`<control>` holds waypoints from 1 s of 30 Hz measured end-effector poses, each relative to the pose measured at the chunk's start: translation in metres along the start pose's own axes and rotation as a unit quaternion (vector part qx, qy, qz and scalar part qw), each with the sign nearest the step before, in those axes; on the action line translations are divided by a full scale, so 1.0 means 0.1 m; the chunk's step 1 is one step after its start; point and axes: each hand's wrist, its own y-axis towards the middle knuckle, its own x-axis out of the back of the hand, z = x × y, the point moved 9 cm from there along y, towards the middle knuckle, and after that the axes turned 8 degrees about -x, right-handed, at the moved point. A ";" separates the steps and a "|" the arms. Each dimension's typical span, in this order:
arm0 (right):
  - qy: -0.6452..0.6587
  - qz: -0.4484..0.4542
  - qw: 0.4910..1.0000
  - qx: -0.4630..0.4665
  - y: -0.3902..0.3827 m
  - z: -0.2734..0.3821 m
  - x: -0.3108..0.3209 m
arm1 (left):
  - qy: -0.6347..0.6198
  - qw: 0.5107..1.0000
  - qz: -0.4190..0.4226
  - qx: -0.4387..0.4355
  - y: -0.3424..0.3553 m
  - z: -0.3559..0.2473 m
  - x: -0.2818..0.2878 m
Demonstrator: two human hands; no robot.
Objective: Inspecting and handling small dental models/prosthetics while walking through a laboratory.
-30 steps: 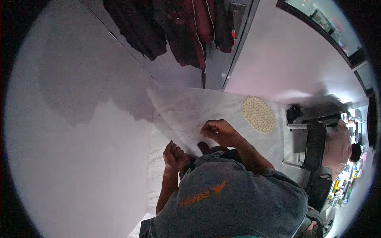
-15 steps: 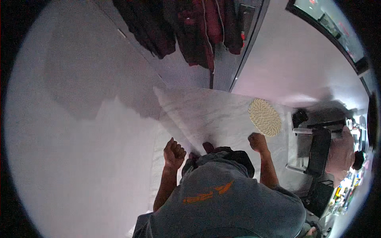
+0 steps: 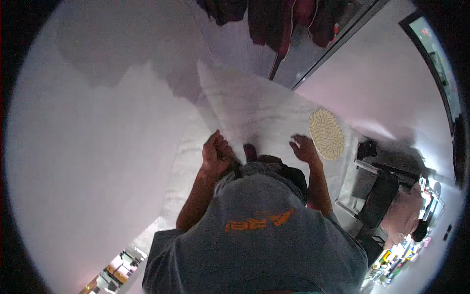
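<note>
One woven mat [image 3: 327, 134] lies near the right hand [image 3: 304, 148], a chair [image 3: 378, 201] beyond.

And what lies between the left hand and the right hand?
In the head view, a dark maroon shoe or sock tip and pale floor lie between the left hand and the right hand.

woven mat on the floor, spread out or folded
Spread out: the woven mat lies flat on the floor, its oval outline unbroken and no fold showing.
</note>
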 end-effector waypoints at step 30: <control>0.231 -0.089 0.907 0.340 -0.52 2.90 0.85 | -0.027 0.967 0.212 -0.142 -0.18 -0.16 -0.84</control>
